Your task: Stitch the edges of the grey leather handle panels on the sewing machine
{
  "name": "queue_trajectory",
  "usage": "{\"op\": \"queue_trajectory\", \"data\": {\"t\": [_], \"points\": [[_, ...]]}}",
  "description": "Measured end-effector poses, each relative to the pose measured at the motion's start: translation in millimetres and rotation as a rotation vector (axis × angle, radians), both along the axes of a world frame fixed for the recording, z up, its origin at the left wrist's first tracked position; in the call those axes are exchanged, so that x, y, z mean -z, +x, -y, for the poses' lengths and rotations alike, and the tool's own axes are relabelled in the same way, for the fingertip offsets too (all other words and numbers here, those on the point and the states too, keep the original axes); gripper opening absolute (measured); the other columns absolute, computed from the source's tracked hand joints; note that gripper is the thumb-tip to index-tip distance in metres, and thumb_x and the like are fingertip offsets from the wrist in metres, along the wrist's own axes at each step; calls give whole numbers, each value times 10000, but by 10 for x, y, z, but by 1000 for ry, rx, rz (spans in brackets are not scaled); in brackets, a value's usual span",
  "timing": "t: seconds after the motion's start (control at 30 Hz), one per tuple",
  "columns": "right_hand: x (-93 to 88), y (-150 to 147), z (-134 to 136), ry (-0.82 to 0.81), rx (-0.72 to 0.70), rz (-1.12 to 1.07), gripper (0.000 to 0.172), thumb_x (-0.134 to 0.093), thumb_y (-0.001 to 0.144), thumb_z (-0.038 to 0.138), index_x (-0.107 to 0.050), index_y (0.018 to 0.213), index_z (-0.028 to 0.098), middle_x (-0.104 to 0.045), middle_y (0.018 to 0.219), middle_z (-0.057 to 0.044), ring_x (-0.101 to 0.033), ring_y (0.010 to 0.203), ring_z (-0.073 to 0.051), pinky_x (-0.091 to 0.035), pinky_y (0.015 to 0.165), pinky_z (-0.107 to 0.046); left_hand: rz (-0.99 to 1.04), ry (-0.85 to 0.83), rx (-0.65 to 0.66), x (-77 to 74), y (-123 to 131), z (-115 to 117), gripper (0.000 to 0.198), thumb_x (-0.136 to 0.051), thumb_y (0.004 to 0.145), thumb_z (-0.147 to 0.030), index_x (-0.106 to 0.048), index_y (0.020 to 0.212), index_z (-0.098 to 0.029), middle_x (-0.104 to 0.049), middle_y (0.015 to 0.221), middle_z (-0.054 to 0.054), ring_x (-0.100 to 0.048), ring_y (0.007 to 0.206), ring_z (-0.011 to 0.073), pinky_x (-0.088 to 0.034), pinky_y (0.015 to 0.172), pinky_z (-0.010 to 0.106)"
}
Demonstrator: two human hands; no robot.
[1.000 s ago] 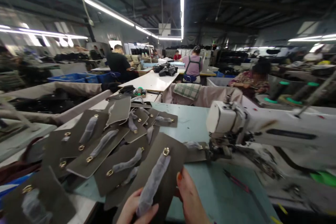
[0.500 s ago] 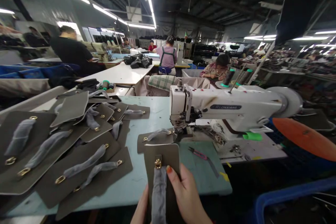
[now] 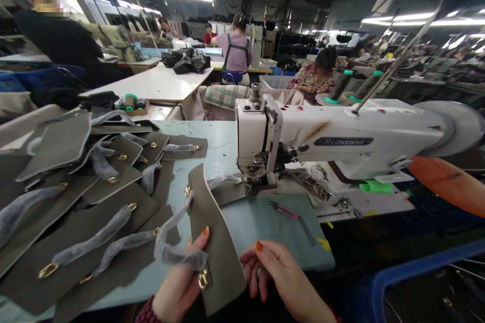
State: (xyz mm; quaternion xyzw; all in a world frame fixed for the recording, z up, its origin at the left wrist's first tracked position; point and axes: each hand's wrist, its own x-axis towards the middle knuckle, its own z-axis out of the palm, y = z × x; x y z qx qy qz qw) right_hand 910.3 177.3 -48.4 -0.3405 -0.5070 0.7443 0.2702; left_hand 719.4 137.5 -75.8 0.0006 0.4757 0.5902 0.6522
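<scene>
A flat grey-brown bag panel (image 3: 217, 242) with a plastic-wrapped handle (image 3: 168, 250) on gold buckles is held upright, tilted and slightly bent, over the table's front edge. My left hand (image 3: 182, 280) grips it from the left, thumb on the panel under the handle. Just right of the panel's lower edge is my right hand (image 3: 276, 272), thumb apart from its loosely curled fingers and nothing in it. Whether its fingertips touch the edge I cannot tell. Behind the held piece another such panel (image 3: 231, 193) lies by the needle area of the sewing machine (image 3: 341, 136).
Overlapping panels with wrapped handles (image 3: 102, 232) cover the table's left side. Pink-handled thread snips (image 3: 284, 210) lie on the blue-green table (image 3: 265, 232) below the machine. A blue crate (image 3: 375, 287) stands at the lower right. Several people sit or stand further back.
The panel has turned from facing me to a side-on tilt, its handle now at the left. My right hand has come off it and moved right. The view has shifted closer to the machine.
</scene>
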Motion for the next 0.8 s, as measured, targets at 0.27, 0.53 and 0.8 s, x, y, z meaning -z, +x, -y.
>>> {"op": "queue_trajectory", "data": {"t": [0.27, 0.53, 0.8], "points": [[79, -39, 166, 79, -7, 106, 594, -411, 914, 665, -618, 748, 133, -670, 665, -72, -500, 455, -77, -303, 400, -157, -7, 3, 22, -18, 84, -214, 282, -712, 789, -196, -658, 1056, -123, -767, 926, 112, -747, 835, 282, -627, 746, 386], [110, -54, 58, 478, 187, 438, 474, -436, 979, 410, -529, 580, 173, -545, 522, -2, -534, 498, -110, -365, 520, -213, 11, 240, 114, 152, 160, 47, 520, -625, 732, -687, -727, 977, -239, -727, 1096, 87, -612, 1156, 319, -513, 983, 433], [258, -106, -2, 373, 12, 320, 472, -405, 997, 430, -519, 615, 177, -525, 514, 12, -514, 462, -100, -364, 495, -197, -19, 138, 232, 110, 317, -19, 314, -754, 761, -396, -738, 999, -191, -733, 879, 61, -641, 680, 181, -543, 642, 294]]}}
